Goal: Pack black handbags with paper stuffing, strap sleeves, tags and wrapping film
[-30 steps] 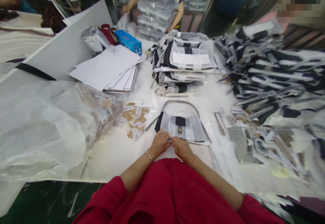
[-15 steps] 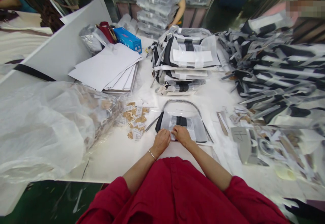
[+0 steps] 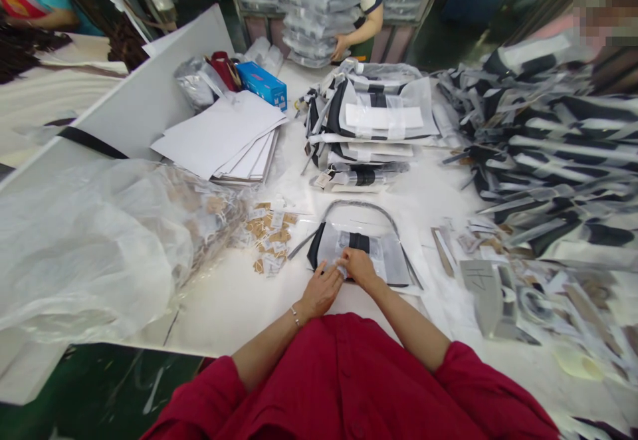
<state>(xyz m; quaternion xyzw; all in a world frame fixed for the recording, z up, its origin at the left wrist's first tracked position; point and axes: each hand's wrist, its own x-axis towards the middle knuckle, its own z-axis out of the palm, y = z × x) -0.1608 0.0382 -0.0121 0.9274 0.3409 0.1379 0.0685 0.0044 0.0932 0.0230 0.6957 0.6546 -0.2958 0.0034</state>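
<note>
A black handbag (image 3: 393, 258) lies flat on the table in front of me, covered in translucent wrapping with a dark band across its middle. Its wrapped strap (image 3: 359, 203) arches away behind it. My left hand (image 3: 320, 292) rests on the bag's near edge, fingers stretched out and thumb apart. Just right of it, my right hand (image 3: 359, 268) has its fingers curled in a pinch at the wrapping. What sits between those fingertips is too small to make out. Left of the bag is a scatter of brown and white hang tags (image 3: 272, 234).
Wrapped bags are stacked behind (image 3: 383, 117), with a larger heap (image 3: 563, 161) at right. A tape dispenser (image 3: 486, 297) stands near right. White sheets (image 3: 222, 134), a blue box (image 3: 262, 84) and a big plastic sack (image 3: 90, 247) lie left. Across the table, a person holds wrapped packages (image 3: 319, 21).
My left hand's fingers have straightened from a pinch and now lie flat along the bag's edge. My right hand stays pinched. Across the table, the person's stack has shifted and a hand shows beneath it.
</note>
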